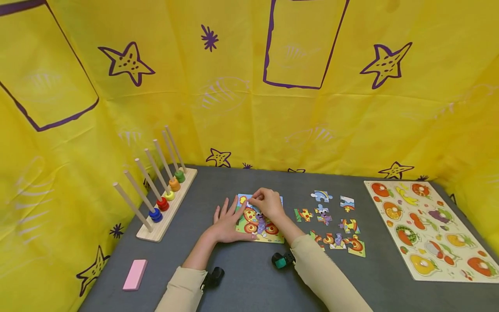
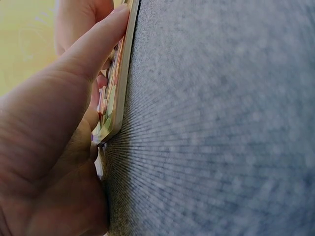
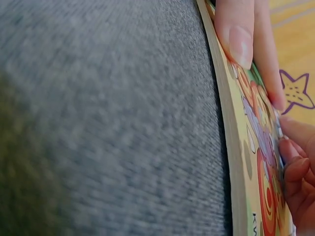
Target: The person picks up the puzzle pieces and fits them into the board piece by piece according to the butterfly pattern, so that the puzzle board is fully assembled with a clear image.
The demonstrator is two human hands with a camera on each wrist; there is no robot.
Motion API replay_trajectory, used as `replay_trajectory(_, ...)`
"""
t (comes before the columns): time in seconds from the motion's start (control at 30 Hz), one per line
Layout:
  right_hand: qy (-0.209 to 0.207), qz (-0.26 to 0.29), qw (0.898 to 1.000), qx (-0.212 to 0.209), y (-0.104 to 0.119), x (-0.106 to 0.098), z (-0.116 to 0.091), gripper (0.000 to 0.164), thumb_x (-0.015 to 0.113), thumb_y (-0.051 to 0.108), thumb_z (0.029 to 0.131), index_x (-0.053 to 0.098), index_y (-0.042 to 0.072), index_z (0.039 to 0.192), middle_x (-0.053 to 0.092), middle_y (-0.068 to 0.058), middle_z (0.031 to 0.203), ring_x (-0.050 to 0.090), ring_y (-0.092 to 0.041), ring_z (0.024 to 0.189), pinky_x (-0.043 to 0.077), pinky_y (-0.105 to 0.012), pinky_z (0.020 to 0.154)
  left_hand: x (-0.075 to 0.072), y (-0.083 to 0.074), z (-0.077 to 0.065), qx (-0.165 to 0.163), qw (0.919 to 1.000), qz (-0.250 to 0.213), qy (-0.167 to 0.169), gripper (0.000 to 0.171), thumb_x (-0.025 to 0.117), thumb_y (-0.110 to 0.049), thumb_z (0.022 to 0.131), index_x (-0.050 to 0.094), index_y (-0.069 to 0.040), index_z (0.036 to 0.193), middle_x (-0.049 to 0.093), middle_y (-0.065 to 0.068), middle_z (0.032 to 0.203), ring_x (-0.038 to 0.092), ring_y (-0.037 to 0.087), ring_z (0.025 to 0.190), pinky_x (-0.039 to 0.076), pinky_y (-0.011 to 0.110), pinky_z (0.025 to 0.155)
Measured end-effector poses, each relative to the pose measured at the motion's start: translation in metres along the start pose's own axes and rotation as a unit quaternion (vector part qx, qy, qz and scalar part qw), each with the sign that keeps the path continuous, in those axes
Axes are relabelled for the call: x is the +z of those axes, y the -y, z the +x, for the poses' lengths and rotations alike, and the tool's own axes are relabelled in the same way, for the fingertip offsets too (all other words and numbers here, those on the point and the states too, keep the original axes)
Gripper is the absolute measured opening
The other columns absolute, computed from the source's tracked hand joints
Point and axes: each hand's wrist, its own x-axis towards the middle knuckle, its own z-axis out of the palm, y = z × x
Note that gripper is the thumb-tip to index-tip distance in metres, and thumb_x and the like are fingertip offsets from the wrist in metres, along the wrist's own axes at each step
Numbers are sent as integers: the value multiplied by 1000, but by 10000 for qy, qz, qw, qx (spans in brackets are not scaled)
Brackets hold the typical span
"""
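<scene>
Both of your hands meet at a puzzle board (image 1: pixel 269 235), which lies flat on the grey table (image 1: pixel 249 277) directly in front of you and bears a colourful butterfly picture. Your left hand (image 1: pixel 226 226) is spread, its fingers along the board's left side and its thumb resting on the near edge, as both wrist views confirm. Your right hand (image 1: pixel 270 203) is bent over the upper part of the board, thumb and forefinger drawn together at the surface; whether they pinch a piece, you cannot tell, since the fingers cover the spot. To the right of the board, just beside your right forearm, loose puzzle pieces (image 1: pixel 322 214) lie scattered, some touching or nearly touching. Farther right lies a pale fruit board (image 1: pixel 444 274). On your left stands a wooden peg rack (image 1: pixel 150 234) carrying coloured rings (image 1: pixel 156 215) low on its upright pegs; nearer you lies a pink block (image 1: pixel 135 275). Behind the table hangs a yellow cloth (image 1: pixel 241 125) printed with purple stars.
</scene>
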Motion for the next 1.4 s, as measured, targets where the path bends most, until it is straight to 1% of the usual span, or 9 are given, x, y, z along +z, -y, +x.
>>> replay_trajectory(0.33,284,80,9996,44,-6,-1,3,14,77,21,86,72,11,94,63,6,70,54,-8,59,46,-26,59,0,0,0,-44,10000,-36,-7,110,72,-66,75,14,-22,158,-5,10,163,-13,38,146,-5,61,111)
replay_trajectory(0.63,126,6,9999,65,-5,1,1,13,77,21,86,69,11,89,63,6,69,54,-8,60,46,-27,60,1,1,-1,7,10000,-61,29,110,71,-65,76,13,-21,158,-6,8,163,-14,39,145,-6,62,111)
replay_trajectory(0.8,75,-20,10000,27,-5,1,2,13,78,20,85,68,11,87,62,6,68,54,-8,60,46,-27,61,0,1,-1,40,9999,-99,22,108,71,-64,76,16,-20,158,-1,4,164,-14,39,145,-7,63,110)
replay_trajectory(0.9,211,-36,9998,-28,-6,-1,1,14,77,21,86,69,11,90,61,6,70,53,-8,61,45,-26,60,0,0,-1,85,9999,-93,-7,107,72,-64,77,17,-20,158,2,4,164,-14,39,145,-7,63,110)
replay_trajectory(1.0,548,68,9985,-33,-7,-6,0,20,78,23,85,69,11,97,62,5,74,52,-9,61,44,-26,58,1,0,-1,124,9999,-84,-20,107,72,-63,77,17,-19,158,3,5,164,-12,40,145,-6,63,110)
replay_trajectory(1.1,930,255,9953,-30,-6,-11,-2,27,79,22,84,69,10,105,62,2,82,52,-12,61,44,-27,56,1,1,-1,98,9999,-64,-6,107,72,-63,77,17,-19,158,3,5,164,-12,40,146,-6,63,110)
replay_trajectory(1.17,1088,311,9936,-29,-6,-14,-3,29,79,21,84,69,10,108,62,0,85,52,-12,62,44,-26,56,1,1,-1,74,10000,-52,6,108,72,-64,76,17,-19,158,3,4,164,-12,39,146,-6,63,110)
replay_trajectory(1.27,1157,337,9927,-93,-6,-15,-3,29,78,19,84,68,9,110,62,-2,87,51,-13,62,44,-27,56,2,1,0,60,10000,-27,9,108,71,-65,76,17,-20,158,2,3,164,-12,39,146,-6,63,110)
replay_trajectory(1.4,1069,179,9937,-297,-7,-13,-3,28,78,18,85,68,9,110,60,-2,84,50,-12,62,43,-26,56,1,2,0,63,10000,-10,-21,108,71,-65,76,17,-20,158,3,3,164,-12,39,146,-6,64,110)
